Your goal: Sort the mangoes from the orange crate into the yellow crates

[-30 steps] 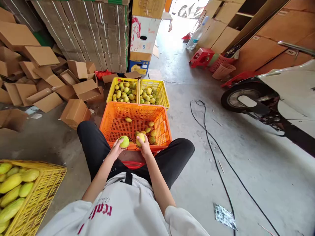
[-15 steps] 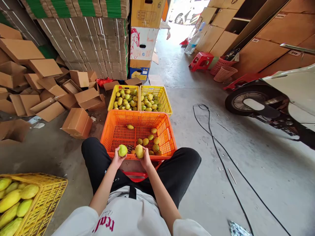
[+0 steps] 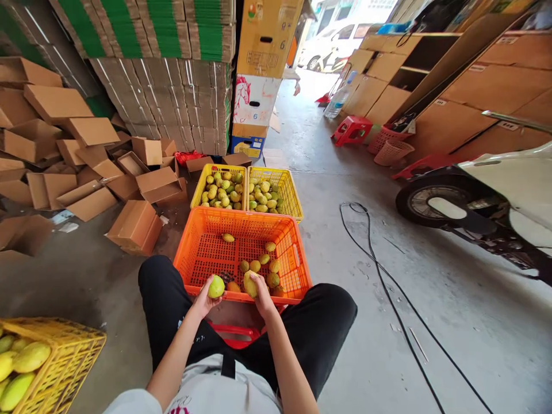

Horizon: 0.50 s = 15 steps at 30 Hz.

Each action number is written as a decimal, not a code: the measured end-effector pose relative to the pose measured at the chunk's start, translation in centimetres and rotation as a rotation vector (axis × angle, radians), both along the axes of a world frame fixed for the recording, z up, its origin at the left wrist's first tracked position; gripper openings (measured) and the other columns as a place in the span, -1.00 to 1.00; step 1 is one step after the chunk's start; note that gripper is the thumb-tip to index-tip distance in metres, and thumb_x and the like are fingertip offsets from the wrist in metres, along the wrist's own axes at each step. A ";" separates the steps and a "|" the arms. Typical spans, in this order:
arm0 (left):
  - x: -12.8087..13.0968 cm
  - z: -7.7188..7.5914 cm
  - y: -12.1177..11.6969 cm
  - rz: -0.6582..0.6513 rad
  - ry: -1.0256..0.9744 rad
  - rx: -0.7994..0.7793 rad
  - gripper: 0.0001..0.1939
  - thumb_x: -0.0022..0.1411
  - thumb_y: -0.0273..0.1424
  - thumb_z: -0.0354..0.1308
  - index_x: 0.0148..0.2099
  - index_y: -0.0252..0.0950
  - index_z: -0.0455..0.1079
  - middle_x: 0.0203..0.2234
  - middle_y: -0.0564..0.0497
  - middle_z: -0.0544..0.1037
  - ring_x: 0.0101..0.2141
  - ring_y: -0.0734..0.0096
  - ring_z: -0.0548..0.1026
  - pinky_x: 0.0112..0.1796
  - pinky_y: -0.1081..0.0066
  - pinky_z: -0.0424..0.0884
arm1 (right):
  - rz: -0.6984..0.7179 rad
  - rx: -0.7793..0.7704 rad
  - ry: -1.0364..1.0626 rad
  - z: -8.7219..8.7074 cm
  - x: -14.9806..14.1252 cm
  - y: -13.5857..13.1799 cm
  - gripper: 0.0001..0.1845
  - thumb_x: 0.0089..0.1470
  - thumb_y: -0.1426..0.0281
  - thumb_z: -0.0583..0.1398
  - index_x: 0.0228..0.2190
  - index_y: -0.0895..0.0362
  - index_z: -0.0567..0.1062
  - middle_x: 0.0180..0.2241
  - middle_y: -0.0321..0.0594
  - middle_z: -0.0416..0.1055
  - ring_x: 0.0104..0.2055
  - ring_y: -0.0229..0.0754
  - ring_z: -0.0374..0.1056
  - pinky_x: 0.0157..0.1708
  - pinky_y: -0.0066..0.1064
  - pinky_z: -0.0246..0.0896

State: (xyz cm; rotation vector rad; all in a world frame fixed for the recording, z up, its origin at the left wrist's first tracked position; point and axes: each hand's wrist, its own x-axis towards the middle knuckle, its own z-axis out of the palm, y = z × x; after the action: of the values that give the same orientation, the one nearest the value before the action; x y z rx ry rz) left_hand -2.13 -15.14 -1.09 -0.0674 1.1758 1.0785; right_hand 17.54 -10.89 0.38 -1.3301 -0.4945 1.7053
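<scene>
Fruits [image 3: 216, 287]: left hand [image 3: 204, 299] and right hand [image 3: 262, 294] each grip one at six o'clock of the crate [image 3: 207, 256]; handling step likely needs steadiness next.

Both forearms [image 3: 180, 348] stretched forward
Left hand [image 3: 206, 301] and right hand [image 3: 262, 294] curl close together without touching, between the spread knees [image 3: 332, 302].

The left hand [image 3: 203, 301] covers part of the green fruit [image 3: 217, 286], the right hand [image 3: 262, 295] part of the yellow fruit [image 3: 249, 284]. Edges cut off the near left yellow crate [image 3: 75, 356] and right-hand white vehicle [image 3: 515, 178]; dark bits [image 3: 226, 277] beyond the green fruit are too small to tell.
</scene>
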 end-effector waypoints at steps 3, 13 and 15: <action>0.1 -0.1 -0.2 -0.046 0.009 -0.007 -0.63 0.22 -0.29 0.28 0.00 -0.32 0.31 -0.40 -0.10 0.61 -0.46 0.26 0.64 -0.53 0.47 0.50 | 0.093 0.012 0.079 -0.4 1.8 0.5 -0.61 -0.14 0.14 0.36 -0.30 0.09 0.48 -0.35 -0.30 0.49 -0.31 -0.20 0.39 -0.37 -0.45 0.26; 0.2 0.7 0.2 0.067 0.038 -0.068 -0.67 0.27 -0.21 0.17 -0.07 -0.38 0.35 -0.47 -0.08 0.58 -0.54 0.27 0.62 -0.70 0.57 0.36 | 0.005 -0.237 0.305 -2.2 0.4 0.1 -0.53 -0.25 0.13 0.44 -0.34 0.10 0.47 -0.42 -0.30 0.47 -0.41 -0.22 0.40 -0.40 -0.42 0.33; 0.1 0.8 0.4 0.111 0.077 -0.087 -0.66 0.28 -0.17 0.16 -0.11 -0.38 0.35 -0.53 -0.05 0.56 -0.65 0.36 0.55 -0.72 0.57 0.34 | -0.017 -0.202 0.271 -2.2 0.1 0.0 -0.50 -0.30 0.18 0.48 -0.32 0.08 0.46 -0.40 -0.33 0.47 -0.39 -0.24 0.39 -0.38 -0.41 0.34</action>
State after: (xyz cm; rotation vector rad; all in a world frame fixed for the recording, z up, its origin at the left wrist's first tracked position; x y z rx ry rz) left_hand -1.98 -14.75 -0.29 -0.1616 1.3011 1.1352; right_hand 17.62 -10.89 -1.82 -1.2112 -0.1579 1.9250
